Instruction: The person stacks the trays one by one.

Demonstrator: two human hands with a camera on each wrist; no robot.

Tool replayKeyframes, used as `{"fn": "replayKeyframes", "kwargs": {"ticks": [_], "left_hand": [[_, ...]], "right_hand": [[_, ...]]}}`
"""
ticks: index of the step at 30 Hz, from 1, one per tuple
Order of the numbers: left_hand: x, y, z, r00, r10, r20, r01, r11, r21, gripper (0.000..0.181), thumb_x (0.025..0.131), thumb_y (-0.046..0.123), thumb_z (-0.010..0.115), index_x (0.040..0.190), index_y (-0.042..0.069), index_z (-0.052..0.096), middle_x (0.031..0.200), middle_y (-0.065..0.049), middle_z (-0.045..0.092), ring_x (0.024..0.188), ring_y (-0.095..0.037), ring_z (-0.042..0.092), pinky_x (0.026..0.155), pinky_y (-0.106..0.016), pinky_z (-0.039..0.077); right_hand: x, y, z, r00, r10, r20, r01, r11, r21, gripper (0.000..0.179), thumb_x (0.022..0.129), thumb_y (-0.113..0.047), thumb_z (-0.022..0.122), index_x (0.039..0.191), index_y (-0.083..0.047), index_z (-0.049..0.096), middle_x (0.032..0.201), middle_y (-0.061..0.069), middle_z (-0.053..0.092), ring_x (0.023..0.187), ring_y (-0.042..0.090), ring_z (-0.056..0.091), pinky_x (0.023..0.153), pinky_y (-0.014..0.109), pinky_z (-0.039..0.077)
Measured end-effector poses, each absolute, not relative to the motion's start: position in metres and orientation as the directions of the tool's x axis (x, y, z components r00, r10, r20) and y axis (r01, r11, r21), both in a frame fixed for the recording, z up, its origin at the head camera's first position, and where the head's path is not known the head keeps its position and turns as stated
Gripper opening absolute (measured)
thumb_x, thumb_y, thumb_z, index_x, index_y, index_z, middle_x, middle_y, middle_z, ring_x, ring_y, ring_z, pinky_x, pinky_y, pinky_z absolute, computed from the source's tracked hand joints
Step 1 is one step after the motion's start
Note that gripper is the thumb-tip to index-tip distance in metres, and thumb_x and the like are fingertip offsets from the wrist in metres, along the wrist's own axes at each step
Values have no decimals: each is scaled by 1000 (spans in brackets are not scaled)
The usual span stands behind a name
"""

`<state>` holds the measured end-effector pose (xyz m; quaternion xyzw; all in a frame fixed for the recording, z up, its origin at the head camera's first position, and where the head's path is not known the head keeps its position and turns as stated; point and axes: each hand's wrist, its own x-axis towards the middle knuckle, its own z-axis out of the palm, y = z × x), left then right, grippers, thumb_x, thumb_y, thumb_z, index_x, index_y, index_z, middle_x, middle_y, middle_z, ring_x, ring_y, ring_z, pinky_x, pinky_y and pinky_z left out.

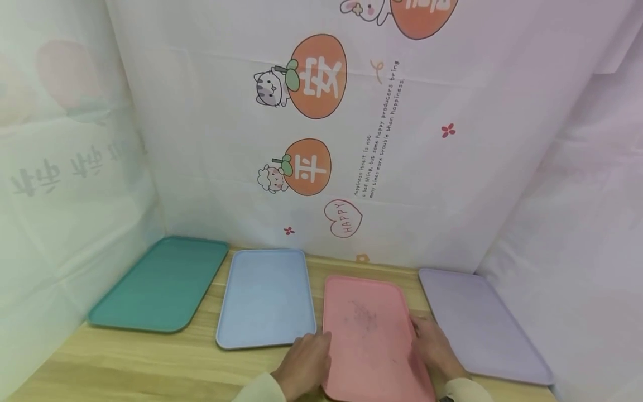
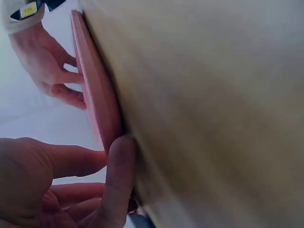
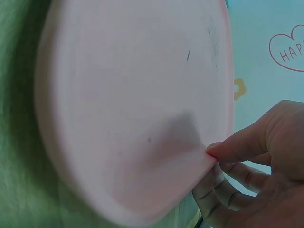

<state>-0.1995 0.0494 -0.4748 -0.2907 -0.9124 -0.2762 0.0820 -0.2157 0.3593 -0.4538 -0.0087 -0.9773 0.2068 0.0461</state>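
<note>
A pink tray with grey scuff marks on its surface lies between both hands. My left hand is at its left edge; in the left wrist view the thumb and fingers pinch the rim of the tray close over the wooden surface. On the opposite edge my right hand grips the rim. The right wrist view shows the right thumb on top of the tray and the other fingers curled beneath its edge.
To the left lie a light blue tray and a green tray. A lilac tray is just right of the right hand. All rest on a wooden table, with a printed white cloth hanging behind.
</note>
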Motion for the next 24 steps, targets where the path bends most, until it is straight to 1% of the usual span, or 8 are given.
{"fn": "replayKeyframes", "kwargs": {"ticks": [6,10,15,18,20,21,22,24], "left_hand": [[-230,63,-494,-844,459,276,536,731,422,19,85,0,73,80,12,59,69,0,55,57,-17,54,44,-27,44],[-256,71,-512,-874,422,241,486,760,433,24,84,2,78,76,13,58,67,2,54,56,-15,52,42,-26,42],[-268,74,-511,-893,410,185,449,779,438,27,86,2,79,75,13,57,67,1,56,57,-15,54,43,-28,46],[-268,75,-508,-897,411,161,437,783,443,29,86,1,78,73,14,57,68,0,57,59,-16,55,44,-28,47],[-269,75,-508,-900,408,155,432,783,447,30,86,1,78,71,15,57,67,1,57,57,-15,55,44,-27,47],[-269,76,-508,-901,406,152,429,782,452,30,86,0,78,70,15,57,66,1,57,57,-14,54,43,-26,46],[-270,76,-508,-901,404,158,430,781,454,31,86,0,78,69,15,57,65,2,56,56,-14,53,42,-25,46],[-270,77,-510,-899,401,175,436,784,442,32,85,0,79,69,15,57,64,2,55,54,-13,52,41,-24,44]], "right_hand": [[-215,361,-456,-996,36,80,-1,910,-416,71,79,12,61,149,12,56,128,33,68,125,55,63,109,72,53],[-220,366,-464,-995,27,92,-15,905,-425,71,78,11,63,148,13,56,128,34,66,125,57,63,107,72,54],[-227,380,-491,-974,0,227,-89,920,-381,64,78,6,65,142,8,65,116,29,70,110,49,69,91,62,63],[-224,385,-495,-968,-15,251,-112,920,-376,60,82,3,67,142,5,67,117,28,72,109,47,70,89,59,64],[-220,387,-493,-975,-16,221,-107,909,-403,59,84,3,68,143,5,66,122,30,71,113,49,69,93,62,63],[-219,389,-496,-969,-22,247,-121,912,-393,58,83,3,68,141,5,68,121,31,72,112,48,69,90,60,64],[-217,389,-494,-977,-22,213,-110,903,-414,58,85,3,68,143,6,65,126,32,70,117,51,67,96,64,62],[-217,392,-500,-975,-28,222,-123,898,-422,60,83,4,68,143,6,66,127,34,69,118,53,66,97,66,61]]}}
